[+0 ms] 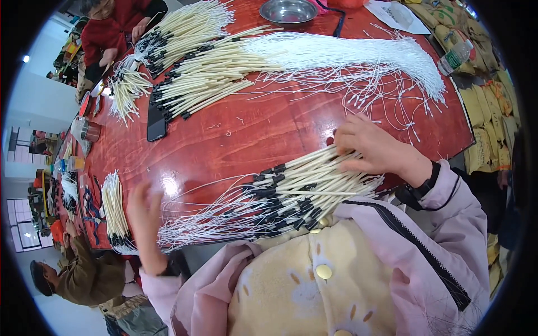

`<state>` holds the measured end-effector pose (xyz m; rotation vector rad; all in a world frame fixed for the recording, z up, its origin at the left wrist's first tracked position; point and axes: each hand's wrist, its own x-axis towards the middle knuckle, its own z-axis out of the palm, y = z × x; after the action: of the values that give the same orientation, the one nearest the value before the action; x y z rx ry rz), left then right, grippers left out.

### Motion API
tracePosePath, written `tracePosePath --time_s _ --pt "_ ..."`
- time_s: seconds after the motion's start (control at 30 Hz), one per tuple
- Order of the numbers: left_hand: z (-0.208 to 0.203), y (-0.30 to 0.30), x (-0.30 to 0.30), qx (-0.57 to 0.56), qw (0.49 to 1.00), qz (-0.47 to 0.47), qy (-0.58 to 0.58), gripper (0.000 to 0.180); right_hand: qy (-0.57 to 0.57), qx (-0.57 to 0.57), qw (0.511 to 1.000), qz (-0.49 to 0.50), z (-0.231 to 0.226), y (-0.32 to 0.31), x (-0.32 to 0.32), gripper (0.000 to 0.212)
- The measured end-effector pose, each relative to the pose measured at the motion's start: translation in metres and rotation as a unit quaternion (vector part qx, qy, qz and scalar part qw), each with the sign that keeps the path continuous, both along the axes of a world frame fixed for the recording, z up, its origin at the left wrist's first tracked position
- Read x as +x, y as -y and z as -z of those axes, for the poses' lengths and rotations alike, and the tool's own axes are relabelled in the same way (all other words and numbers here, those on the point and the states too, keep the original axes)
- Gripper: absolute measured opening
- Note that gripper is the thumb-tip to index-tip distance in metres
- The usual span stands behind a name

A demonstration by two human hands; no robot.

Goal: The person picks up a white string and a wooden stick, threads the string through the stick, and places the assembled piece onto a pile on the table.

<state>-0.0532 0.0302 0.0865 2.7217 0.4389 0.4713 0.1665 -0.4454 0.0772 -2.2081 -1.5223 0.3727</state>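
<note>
A loose pile of thin cream-coloured sticks (314,173) lies at the near table edge, right in front of me. Each has a black end piece, and white strings (207,224) trail left from the black ends. My right hand (367,147) is at the far right end of this pile, fingers bent over the upper sticks. Left of the strings, my left hand (144,215) is raised, its fingers pointing up and apart but blurred; nothing shows in it. A bundle of similar sticks (114,207) lies beyond it at the left.
On the red table (224,145) a larger stick pile (204,73) with long white strings (347,56) spans the far side. A black phone (157,120), metal bowl (288,11) and plastic bottle (455,57) are around it. People sit far left and lower left; sacks (485,123) stand right.
</note>
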Motion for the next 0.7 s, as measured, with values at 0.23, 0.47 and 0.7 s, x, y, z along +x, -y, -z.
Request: tracePosePath --time_s 0.23,0.47,0.7 --pt "0.041 0.165 0.218 -0.01 0.956 0.292 -0.019 0.021 0.072 0.057 0.995 0.047 0.001 -0.031 0.002 0.021" --pt "0.077 0.204 0.247 0.061 0.943 0.326 -0.036 0.012 0.075 0.042 0.993 0.08 0.012 -0.013 0.001 0.03" --pt "0.064 0.126 0.158 0.058 0.946 0.308 -0.088 0.01 0.095 0.041 0.988 0.114 0.023 -0.025 0.02 0.049"
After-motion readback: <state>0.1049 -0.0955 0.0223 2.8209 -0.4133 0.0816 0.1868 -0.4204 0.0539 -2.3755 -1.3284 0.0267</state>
